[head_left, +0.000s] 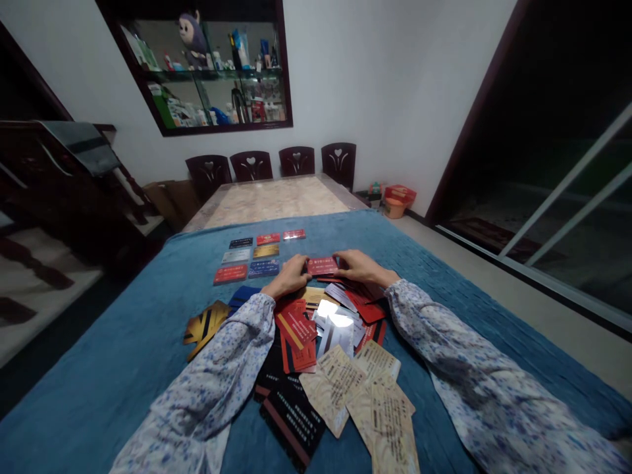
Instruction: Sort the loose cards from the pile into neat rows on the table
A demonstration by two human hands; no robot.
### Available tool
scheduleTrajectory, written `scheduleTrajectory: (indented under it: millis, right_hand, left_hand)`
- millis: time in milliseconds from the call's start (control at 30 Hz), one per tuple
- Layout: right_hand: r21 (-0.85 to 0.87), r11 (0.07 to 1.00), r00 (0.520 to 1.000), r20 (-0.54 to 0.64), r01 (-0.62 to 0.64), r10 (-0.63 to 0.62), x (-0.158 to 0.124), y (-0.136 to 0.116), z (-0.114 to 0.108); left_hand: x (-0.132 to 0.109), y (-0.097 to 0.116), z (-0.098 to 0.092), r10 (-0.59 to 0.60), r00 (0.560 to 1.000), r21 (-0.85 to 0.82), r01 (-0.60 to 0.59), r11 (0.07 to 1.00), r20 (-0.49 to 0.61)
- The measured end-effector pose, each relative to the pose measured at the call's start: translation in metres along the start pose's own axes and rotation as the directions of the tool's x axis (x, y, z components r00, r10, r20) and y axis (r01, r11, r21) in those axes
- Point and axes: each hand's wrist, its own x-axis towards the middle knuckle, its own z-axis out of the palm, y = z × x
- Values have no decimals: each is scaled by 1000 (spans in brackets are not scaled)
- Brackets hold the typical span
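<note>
My left hand and my right hand hold a red card by its two short ends, fingertips closed on its edges. It sits just beyond a loose heap of cards. Under and near my hands lie orange-red cards, white cards and a gold card. Nearer to me are black cards and beige printed cards. Left of my left sleeve lie blue cards and gold-and-black cards. Beyond my left hand, neat stacks include a red stack and a blue stack.
A blue cloth covers the near part of the table, and the marble-look tabletop shows beyond it. Several dark chairs stand at the far end. On the floor at right is an orange bucket.
</note>
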Motion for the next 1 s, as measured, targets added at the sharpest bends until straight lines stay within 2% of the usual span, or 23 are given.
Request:
scheduleTrajectory:
  millis: [167,500,667,867,1000]
  right_hand:
    - [-79,997,1000,8,-9,10,8,-1,-3]
    - [-76,997,999,43,-18,22,29,-2,-10]
    - [-101,995,998,64,-11,18,39,-8,-15]
    - [-89,996,998,66,-17,23,63,-6,-12]
    - [-90,996,998,64,-22,28,79,-8,-13]
  left_hand:
    - [4,-6,-6,1,1000,28,-1,1000,10]
    - [14,-10,-21,-8,999,130,2,992,45]
    - [23,-19,-26,-14,1000,118,12,993,18]
    - [31,-31,-36,14,1000,163,-16,986,15]
    - [36,-31,-45,-53,997,238,40,970,47]
